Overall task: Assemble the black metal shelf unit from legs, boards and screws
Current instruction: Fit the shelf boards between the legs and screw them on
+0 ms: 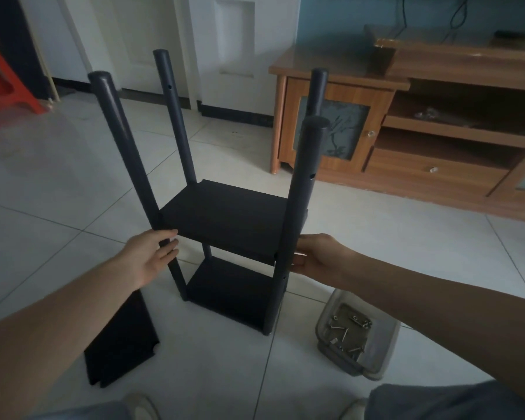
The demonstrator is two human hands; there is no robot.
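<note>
The black shelf unit (225, 216) stands upright on the tiled floor with several round legs and two boards fitted, an upper one and a lower one (234, 295). My left hand (155, 253) wraps its fingers round the near left leg (125, 153) just below the upper board. My right hand (312, 256) grips the near right leg (303, 189) at the same height, thumb on the leg's front. A loose black board (122, 341) lies flat on the floor under my left forearm.
A clear plastic tub (325, 325) holding several screws (350, 328) sits on the floor under my right forearm. A wooden TV cabinet (406, 140) stands behind on the right. A red plastic stool (3, 77) is at the far left. My knees show at the bottom edge.
</note>
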